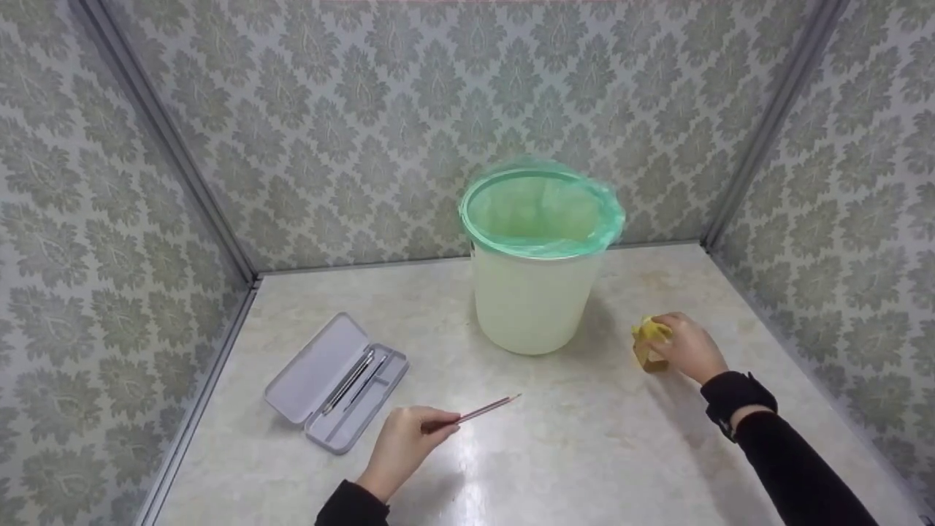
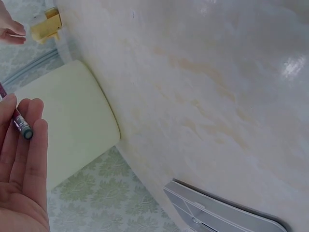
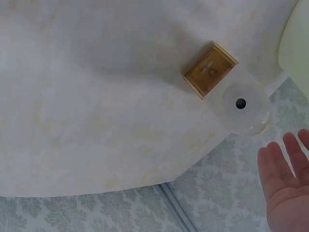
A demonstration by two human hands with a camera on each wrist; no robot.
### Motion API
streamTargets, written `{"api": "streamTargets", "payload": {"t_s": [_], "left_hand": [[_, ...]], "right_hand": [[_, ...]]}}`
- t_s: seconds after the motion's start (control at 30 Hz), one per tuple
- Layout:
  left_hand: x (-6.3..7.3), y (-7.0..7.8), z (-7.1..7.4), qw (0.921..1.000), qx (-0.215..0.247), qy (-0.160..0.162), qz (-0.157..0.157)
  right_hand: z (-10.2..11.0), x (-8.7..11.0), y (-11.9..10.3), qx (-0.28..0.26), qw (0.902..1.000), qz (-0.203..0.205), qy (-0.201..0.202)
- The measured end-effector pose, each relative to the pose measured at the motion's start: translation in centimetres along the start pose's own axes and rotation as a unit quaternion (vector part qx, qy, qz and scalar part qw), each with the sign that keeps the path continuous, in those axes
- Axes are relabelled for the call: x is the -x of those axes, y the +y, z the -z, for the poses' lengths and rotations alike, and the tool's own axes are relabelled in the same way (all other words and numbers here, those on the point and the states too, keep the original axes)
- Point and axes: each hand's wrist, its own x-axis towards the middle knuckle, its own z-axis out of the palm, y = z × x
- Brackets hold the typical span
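Your left grip [image 1: 405,446] pinches a pencil [image 1: 486,409] between thumb and fingers, and the head view shows its pale pointed tip reaching out to the right of that grip. Only the left wrist view gives you the other end, where a silver ferrule [image 2: 20,122] and a dark greenish eraser [image 2: 28,133] sit over your fingers. Your right grip [image 1: 692,352] is at the yellow pencil sharpener [image 1: 646,352]; from the head its fingers overlap the top, so you cannot tell contact there, but both wrist views show the fingers extended and just apart from it. The right wrist view alone shows you the sharpener's round pencil hole [image 3: 241,103] and its amber see-through drawer [image 3: 211,71], with small lettering too faint to read. Left of your left grip and a little beyond it, the open pencil case [image 1: 314,372] lies on the tabletop [image 1: 599,453]; the head view shows slim writing tools [image 1: 350,383] inside, while the left wrist view catches just part of the case. Beyond and between both grips stands the pale bin [image 1: 529,303], whose green liner [image 1: 544,247] over the rim only the head view shows.
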Motion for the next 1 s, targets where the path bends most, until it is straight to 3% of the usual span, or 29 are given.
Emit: {"api": "streamTargets", "payload": {"t_s": [0.17,0.53,0.8,1.0], "left_hand": [[0.0,0.0,-0.1,1.0,0.003,-0.003,0.003],[0.1,-0.1,-0.2,1.0,-0.002,-0.003,-0.001],[0.0,-0.2,-0.4,0.9999,-0.006,-0.008,0.001],[-0.2,-0.2,-0.4,1.0,0.005,-0.004,0.002]], "right_hand": [[-0.5,-0.4,0.4,0.013,0.9986,-0.05,-0.014],[-1.2,-0.8,0.5,0.037,0.9928,-0.104,-0.049],[-1.7,-0.6,-0.2,0.037,0.994,-0.097,-0.033],[-2.7,-0.3,-2.3,0.034,0.9963,-0.072,-0.032]]}}
